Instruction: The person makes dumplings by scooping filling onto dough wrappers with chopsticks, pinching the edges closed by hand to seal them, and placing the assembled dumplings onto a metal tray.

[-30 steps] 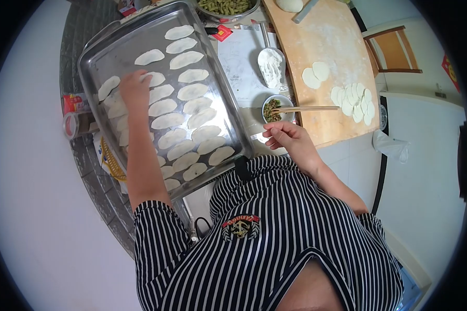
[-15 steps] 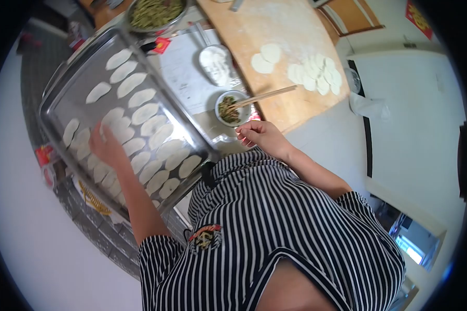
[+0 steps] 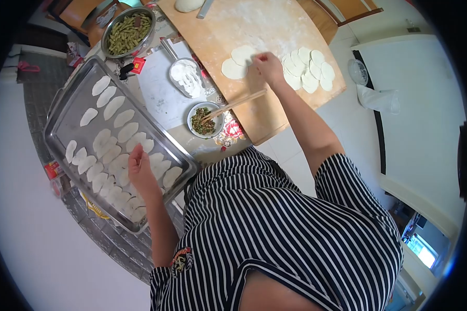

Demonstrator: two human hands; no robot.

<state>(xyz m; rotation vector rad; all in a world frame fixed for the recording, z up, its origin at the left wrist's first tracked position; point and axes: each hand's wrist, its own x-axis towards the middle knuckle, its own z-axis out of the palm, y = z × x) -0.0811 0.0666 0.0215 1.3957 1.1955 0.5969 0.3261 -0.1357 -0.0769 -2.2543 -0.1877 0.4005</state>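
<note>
My left hand [image 3: 140, 168] hovers over the metal tray [image 3: 62, 111], its fingers curled together; whether anything is between them is hidden. Several dumplings [image 3: 123, 118] lie in rows on that tray. On the wooden board [image 3: 290, 26], my right hand [image 3: 267, 67] is at the edge of two round wrappers [image 3: 235, 68], its fingers pinched; what they grip is too small to make out. A spread of overlapping wrappers [image 3: 310, 68] lies just right of this hand. Nearer my body, a bowl of filling [image 3: 204, 121] has chopsticks [image 3: 238, 103] resting in it.
A scoop of flour [image 3: 186, 75] lies on a white sheet [image 3: 155, 98] between tray and board. Behind are a bowl of green pods [image 3: 128, 33], a red packet [image 3: 138, 65] and a dough lump [image 3: 189, 4]. A chair [image 3: 355, 9] stands beyond the board.
My right hand has moved from beside the filling bowl out to the wrappers on the board. My left hand has drawn back across the tray towards me. The view has shifted to the right.
</note>
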